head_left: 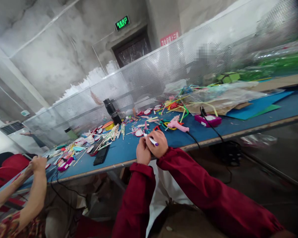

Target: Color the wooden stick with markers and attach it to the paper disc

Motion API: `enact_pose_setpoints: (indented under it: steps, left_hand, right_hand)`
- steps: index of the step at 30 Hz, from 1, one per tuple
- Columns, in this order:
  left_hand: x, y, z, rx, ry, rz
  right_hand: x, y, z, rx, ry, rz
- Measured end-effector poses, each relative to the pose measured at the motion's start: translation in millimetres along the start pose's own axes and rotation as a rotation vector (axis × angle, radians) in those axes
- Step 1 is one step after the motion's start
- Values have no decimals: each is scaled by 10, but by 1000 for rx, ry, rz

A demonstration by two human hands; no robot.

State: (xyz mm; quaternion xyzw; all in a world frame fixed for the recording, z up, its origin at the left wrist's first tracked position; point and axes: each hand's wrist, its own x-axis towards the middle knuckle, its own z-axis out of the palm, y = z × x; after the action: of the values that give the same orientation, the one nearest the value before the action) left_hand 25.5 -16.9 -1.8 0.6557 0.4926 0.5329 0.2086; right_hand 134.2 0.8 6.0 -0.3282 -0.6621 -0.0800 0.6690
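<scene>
My right hand is closed around a white marker with a purple end, its tip slanting up and left. Pressed close beside it is my left hand, fingers curled; whatever it may hold is hidden. Just beyond my fingertips shows a small white disc with a red rim; I cannot tell whether the left hand touches it. Both hands are over the front edge of the blue table. To their right lies a pink glue gun with a black cord.
Craft sticks, a black phone and a dark bottle are left of centre. A purple box and blue sheets lie right. A perforated metal screen runs behind. Another person's hands are at far left.
</scene>
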Motion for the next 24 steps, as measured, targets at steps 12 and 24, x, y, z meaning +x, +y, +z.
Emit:
enact_pose_setpoints:
  steps: [12,24]
  left_hand:
    - [-2,18,-2,-24,-2,-16]
    - [18,-64,21,-63,9,5]
  right_hand:
    - [-6,1,0,-28,26,-23]
    - [-12,7,-1,-31,39,-19]
